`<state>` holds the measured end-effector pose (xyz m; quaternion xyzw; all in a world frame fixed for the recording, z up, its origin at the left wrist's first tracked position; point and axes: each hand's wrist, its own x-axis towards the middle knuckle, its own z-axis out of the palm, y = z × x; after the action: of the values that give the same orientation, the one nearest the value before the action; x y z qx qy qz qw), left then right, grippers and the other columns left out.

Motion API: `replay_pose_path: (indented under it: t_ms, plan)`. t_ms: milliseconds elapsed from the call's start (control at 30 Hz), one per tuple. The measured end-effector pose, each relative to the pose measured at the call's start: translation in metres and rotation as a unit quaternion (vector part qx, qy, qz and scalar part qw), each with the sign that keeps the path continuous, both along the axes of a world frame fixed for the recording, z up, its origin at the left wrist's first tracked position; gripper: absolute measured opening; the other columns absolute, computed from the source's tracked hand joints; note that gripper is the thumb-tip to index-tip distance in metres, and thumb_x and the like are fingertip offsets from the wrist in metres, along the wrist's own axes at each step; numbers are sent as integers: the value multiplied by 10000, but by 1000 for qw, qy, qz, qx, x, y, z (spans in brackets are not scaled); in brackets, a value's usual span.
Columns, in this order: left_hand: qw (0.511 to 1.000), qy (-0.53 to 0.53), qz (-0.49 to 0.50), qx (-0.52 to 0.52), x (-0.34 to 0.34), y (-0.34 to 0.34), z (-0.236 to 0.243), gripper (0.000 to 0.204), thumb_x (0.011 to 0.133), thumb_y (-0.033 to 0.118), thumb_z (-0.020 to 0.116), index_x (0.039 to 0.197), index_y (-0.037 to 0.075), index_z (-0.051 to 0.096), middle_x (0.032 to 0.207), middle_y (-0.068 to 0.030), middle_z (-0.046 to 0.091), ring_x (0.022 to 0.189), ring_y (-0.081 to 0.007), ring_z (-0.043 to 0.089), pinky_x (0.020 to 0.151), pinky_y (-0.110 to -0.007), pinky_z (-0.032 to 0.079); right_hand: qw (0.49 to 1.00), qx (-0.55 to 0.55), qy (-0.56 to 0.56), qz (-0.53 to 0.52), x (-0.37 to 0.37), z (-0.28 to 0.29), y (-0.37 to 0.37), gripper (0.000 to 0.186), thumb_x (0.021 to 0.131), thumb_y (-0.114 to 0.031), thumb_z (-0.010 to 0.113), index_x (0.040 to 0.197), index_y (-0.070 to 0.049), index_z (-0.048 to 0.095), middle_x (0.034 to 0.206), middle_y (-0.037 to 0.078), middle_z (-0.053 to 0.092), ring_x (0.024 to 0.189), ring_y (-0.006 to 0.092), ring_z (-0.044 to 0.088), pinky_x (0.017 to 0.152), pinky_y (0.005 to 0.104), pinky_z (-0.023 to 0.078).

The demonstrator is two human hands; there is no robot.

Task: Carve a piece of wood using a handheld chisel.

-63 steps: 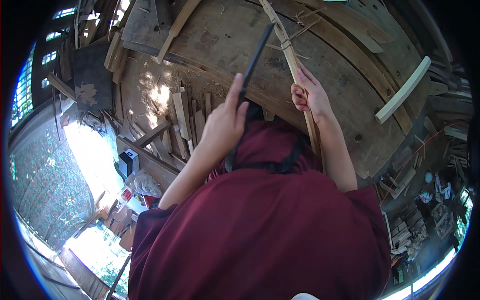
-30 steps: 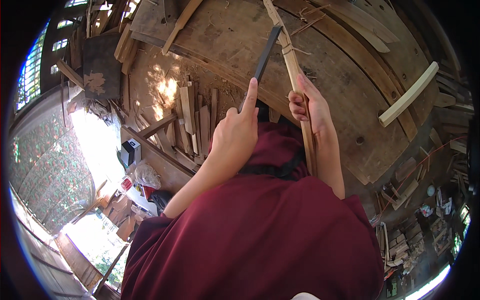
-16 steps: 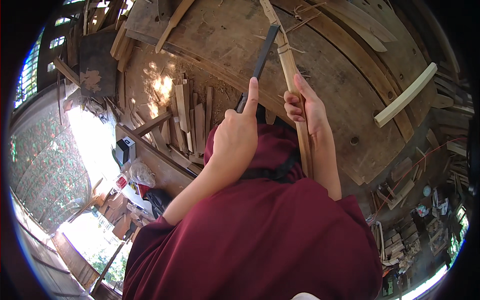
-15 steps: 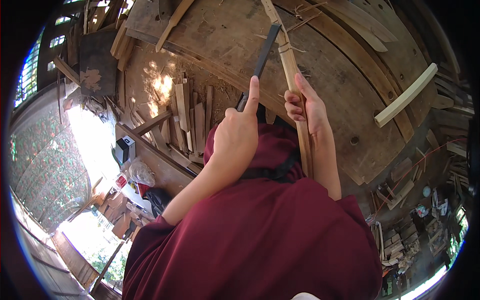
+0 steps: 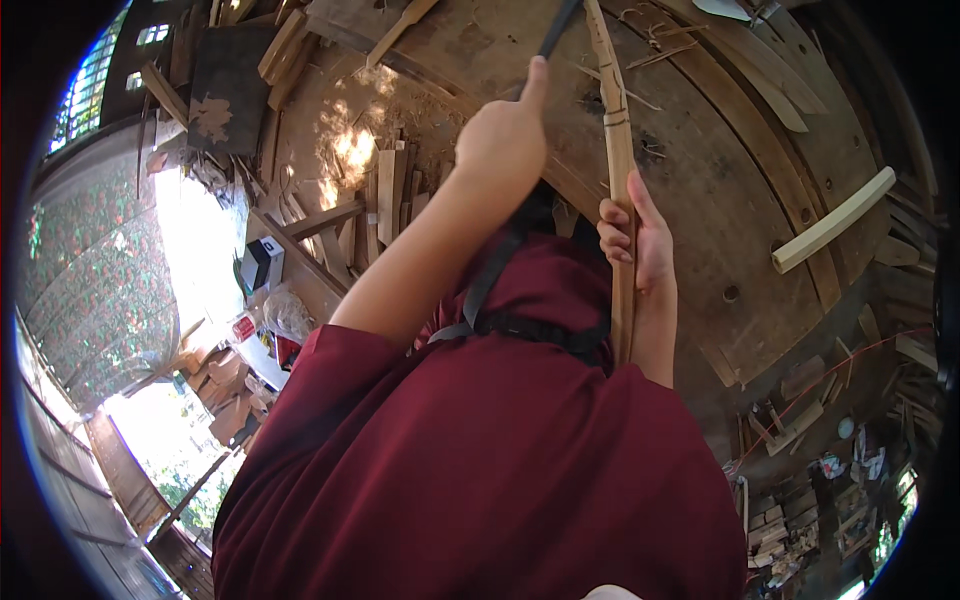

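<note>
My left hand (image 5: 502,148) is closed round the handle of a long dark-bladed knife (image 5: 560,30), its index finger stretched along the tool. The blade runs up out of the top of the picture, left of the wood. My right hand (image 5: 637,235) grips a long pale wooden stick (image 5: 618,150) from its right side, thumb along it and fingers curled round. Dark lines cross the stick above that hand, and its upper part looks notched or rough-cut. The stick's lower end reaches down against my dark red shirt; its top end is at the picture's upper edge.
A broad wooden workbench (image 5: 700,215) lies ahead, with shavings on it and a short pale curved wood piece (image 5: 833,220) at the right. Upright offcuts (image 5: 390,190) stand at the left. A small black-and-white box (image 5: 262,262) and scrap piles lie around.
My left hand has raised the knife up and away, clear of the stick it was against. The stick and my right hand show slightly further right; the whole view has shifted a little.
</note>
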<state>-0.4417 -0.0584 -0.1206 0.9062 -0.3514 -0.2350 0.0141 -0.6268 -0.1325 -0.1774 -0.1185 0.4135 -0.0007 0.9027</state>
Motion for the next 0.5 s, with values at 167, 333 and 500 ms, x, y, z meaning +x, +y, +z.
replay_pose_path:
  t_ms: [167, 333, 500]
  plan:
    - [1000, 11, -16, -2, 5, 18, 15, 578, 984, 239, 460, 1522, 183, 255, 769, -289, 650, 757, -479, 645, 723, -557, 510, 1000, -23, -1, -21, -2, 7, 1, 453, 950, -496, 581, 1282, -221, 441, 675, -51, 357, 466, 32, 313, 363, 167, 220]
    - [997, 36, -64, -34, -15, 34, 27, 614, 980, 215, 476, 1539, 191, 224, 734, -266, 638, 712, -454, 640, 675, -540, 505, 1000, -6, 0, -28, 0, 10, 0, 446, 964, -500, 556, 1272, -195, 451, 672, -54, 358, 456, 22, 310, 351, 154, 221]
    - [994, 64, -85, -6, -30, 52, 45, 618, 987, 201, 480, 1546, 221, 217, 717, -254, 616, 701, -438, 620, 680, -530, 479, 999, 9, -25, -41, -1, 1, -5, 475, 954, -475, 587, 1353, -262, 444, 684, -32, 382, 472, 44, 325, 368, 166, 220]
